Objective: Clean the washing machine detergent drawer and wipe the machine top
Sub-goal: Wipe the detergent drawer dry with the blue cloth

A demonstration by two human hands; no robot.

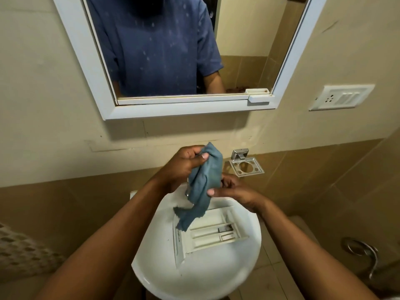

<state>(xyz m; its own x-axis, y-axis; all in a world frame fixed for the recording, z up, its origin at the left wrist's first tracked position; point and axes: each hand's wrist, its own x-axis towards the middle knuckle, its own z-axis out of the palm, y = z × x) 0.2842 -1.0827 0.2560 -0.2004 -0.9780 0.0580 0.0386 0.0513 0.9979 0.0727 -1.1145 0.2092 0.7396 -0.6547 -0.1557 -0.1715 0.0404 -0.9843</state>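
A white detergent drawer [213, 229] lies in the round white sink [194, 276], its compartments facing up. Above it hangs a blue-grey cloth [205, 180], held between both hands. My left hand [184, 165] grips the cloth's upper end with curled fingers and thumb. My right hand [234, 190] pinches the cloth lower down on its right side. The cloth's loose lower end dangles over the drawer's left part. The tap behind the cloth is mostly hidden.
A white-framed mirror [184, 109] hangs on the wall above the sink. A clear soap holder with a chrome bracket [245, 165] is mounted to the right. A switch and socket plate [342, 97] sits farther right. A chrome ring fitting [359, 250] is low on the right.
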